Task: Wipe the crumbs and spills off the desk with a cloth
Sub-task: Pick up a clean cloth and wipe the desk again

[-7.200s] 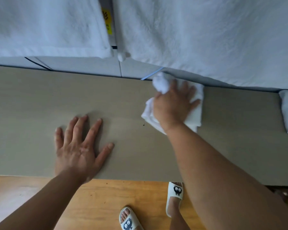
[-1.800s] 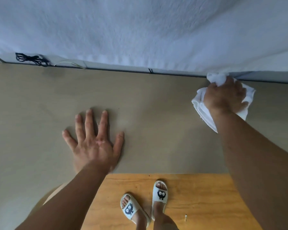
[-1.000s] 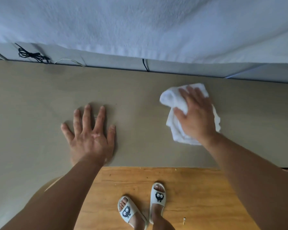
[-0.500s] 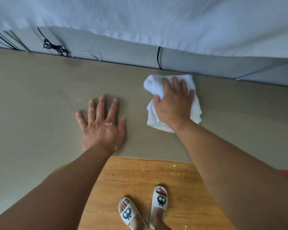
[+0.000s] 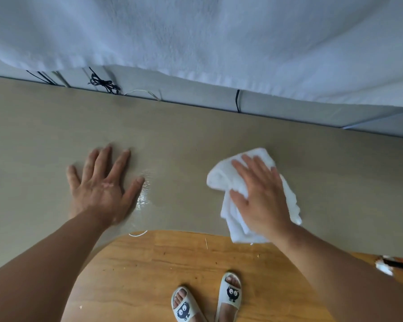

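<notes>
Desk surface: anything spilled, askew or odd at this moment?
Yes. A wet, shiny streak sits on the desk beside the left hand, unwiped. The cloth under the right hand overhangs the near edge.

**White drape above, wood floor below**

A white textured fabric (image 5: 219, 38) hangs across the top of the view. Beneath its hem runs a pale grey panel (image 5: 196, 96) with a knotted black cord (image 5: 104, 83) and a thin black strap (image 5: 237, 101). The floor (image 5: 149, 275) is warm orange-brown wood, speckled with small bits. Light is soft and even.
</notes>
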